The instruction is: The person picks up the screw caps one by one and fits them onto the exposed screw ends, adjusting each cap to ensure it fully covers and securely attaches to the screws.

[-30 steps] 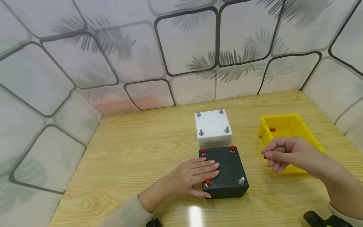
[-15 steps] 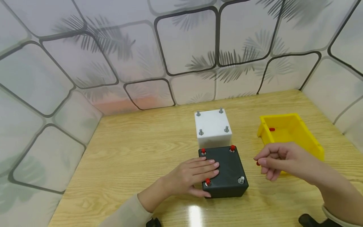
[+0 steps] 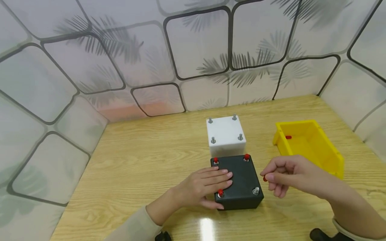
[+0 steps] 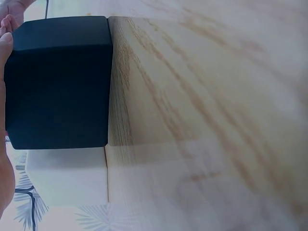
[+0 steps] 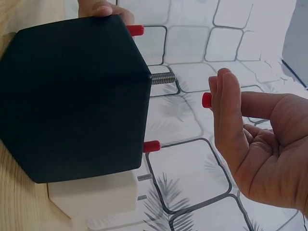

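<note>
Presently, the left hand point(image 3: 203, 184) lies on the black block point(image 3: 243, 177), fingers extended flat across the left part of its top, thumb against the near face by the left corner. The right hand point(image 3: 287, 176) pinches a small red cap point(image 5: 207, 100) between thumb and fingertips, just beside the block's right side and apart from it. Three corner bolts wear fitted caps point(image 3: 247, 156), also red; the near right bolt point(image 3: 255, 190) stands bare. A white block point(image 3: 224, 130) with four upright bolts stands just behind, toward the back edge of the wooden bench point(image 3: 144, 157); contact between blocks cannot be determined. A yellow bin point(image 3: 316, 147) sits nearer the bench's right edge, one red piece point(image 3: 288, 137) inside by its left wall.
</note>
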Demonstrator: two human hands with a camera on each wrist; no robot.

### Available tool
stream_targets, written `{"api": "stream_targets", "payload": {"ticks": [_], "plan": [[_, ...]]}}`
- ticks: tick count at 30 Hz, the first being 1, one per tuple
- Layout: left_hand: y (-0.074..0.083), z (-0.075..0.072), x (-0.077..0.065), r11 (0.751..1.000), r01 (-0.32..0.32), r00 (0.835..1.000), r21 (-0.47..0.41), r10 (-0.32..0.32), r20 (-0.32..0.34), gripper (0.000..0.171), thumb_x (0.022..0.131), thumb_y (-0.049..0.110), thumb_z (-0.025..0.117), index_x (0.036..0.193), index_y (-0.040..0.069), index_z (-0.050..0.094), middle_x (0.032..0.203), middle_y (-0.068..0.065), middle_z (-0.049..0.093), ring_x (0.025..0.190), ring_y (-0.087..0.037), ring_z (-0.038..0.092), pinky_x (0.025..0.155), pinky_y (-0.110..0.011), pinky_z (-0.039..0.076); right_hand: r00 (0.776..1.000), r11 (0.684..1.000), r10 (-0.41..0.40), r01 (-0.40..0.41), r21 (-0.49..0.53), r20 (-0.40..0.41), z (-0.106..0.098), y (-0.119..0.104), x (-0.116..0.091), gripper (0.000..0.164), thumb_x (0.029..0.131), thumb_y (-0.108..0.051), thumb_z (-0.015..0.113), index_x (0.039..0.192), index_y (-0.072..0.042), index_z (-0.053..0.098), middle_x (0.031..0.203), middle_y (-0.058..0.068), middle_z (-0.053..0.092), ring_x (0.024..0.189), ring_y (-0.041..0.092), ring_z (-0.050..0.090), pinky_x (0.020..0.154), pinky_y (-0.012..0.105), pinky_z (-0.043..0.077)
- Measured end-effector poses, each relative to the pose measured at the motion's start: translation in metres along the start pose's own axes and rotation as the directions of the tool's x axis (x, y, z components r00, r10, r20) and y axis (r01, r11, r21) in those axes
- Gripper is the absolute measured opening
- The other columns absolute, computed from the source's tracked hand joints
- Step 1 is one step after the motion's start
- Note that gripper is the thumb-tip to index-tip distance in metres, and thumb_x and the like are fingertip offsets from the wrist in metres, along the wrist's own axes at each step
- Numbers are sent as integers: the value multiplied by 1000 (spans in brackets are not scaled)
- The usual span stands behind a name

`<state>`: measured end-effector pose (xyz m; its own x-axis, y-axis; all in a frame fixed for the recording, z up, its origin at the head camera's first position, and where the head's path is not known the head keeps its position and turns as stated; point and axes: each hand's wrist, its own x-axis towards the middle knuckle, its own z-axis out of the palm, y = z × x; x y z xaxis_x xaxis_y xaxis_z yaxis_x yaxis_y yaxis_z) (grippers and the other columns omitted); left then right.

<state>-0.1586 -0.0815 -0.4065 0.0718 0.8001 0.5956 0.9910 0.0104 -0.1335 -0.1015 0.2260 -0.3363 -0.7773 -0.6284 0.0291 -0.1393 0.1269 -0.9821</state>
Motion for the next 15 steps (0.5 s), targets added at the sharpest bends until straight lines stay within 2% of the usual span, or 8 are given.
{"api": "stream_targets", "payload": {"ticks": [8, 15], "plan": [[1, 0, 0, 1000, 4, 1000, -10, -4, 9, 72, 73, 51, 76, 122, -1, 62, 130, -15, 58, 123, -26, 53, 109, -37, 37, 999, 1000, 9, -10, 20, 42, 8, -3, 7, 14, 95, 0, 51, 104, 6, 60, 79, 17, 65, 64, 20, 66, 55, 38, 58], [0, 0, 0, 1000, -3, 1000, -10, 3, 1, 71, 75, 52, 75, 121, -1, 63, 130, -15, 58, 123, -26, 54, 108, -37, 38, 995, 997, 61, -65, 46, 85, 12, 0, 11, 15, 95, -3, 52, 104, 7, 60, 80, 13, 67, 65, 19, 66, 56, 38, 58]]}}
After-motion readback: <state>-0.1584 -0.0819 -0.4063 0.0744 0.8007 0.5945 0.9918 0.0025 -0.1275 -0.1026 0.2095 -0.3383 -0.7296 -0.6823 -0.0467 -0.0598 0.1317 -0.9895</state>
